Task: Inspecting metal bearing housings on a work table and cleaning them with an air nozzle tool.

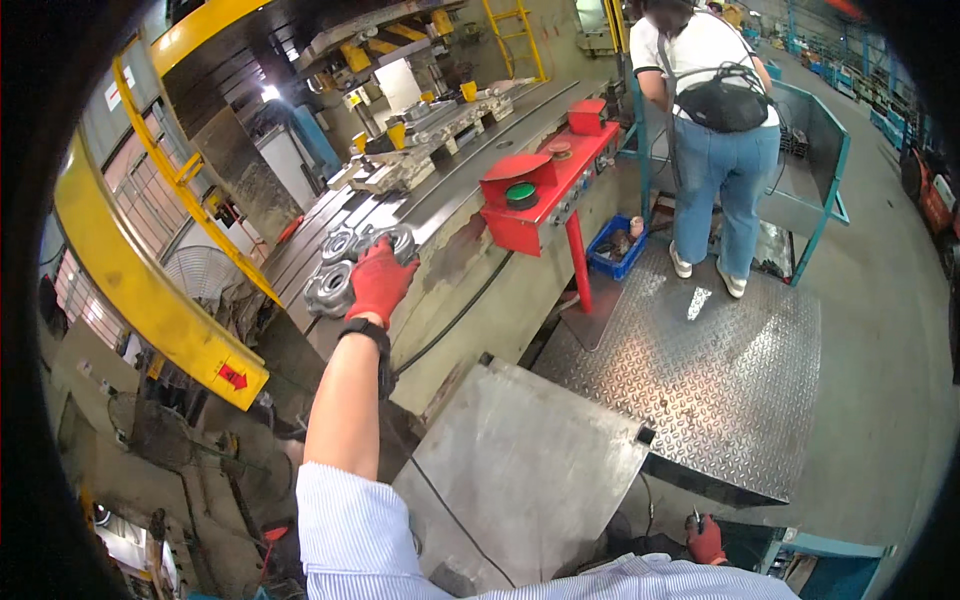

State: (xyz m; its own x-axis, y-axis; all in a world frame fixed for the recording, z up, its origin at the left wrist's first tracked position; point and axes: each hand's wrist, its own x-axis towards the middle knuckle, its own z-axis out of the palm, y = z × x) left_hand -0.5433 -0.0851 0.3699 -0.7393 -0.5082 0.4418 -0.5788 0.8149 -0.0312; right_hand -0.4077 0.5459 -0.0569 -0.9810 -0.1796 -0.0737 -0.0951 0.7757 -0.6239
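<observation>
Round metal parts: the cluster of grey ring-shaped castings [329, 288] sits at 9 o'clock in my view, on the slotted machine bed [460, 185], close to its near end; the rings lie side by side.
Left hand: my red-gloved left hand [380, 284] is among those castings, fingers spread and reaching over the ring at 10 o'clock, thumb apart; a firm hold on it I can't make out.
Wrist: a black band [378, 338] circles it, with a striped sleeve [355, 520] below at 7 o'clock.
Right hand: I have the red-gloved right hand [706, 541] low, between 4 and 5 o'clock, fingers curled; I cannot tell whether they grip anything.
Grey panel: a flat metal panel [525, 450] lies at 5 o'clock, between my two arms.
Console: the red control stand [530, 222], bearing a green button [520, 194], is at 1 o'clock beside the bed.
Blue bin: a small bin [617, 270] at 2 o'clock holds assorted items.
Co-worker: a person [722, 180] in a white top and jeans stands at 2 o'clock, back to me, on tread plate [700, 390].
Yellow beam: it [150, 290] curves past at 9 o'clock.
</observation>
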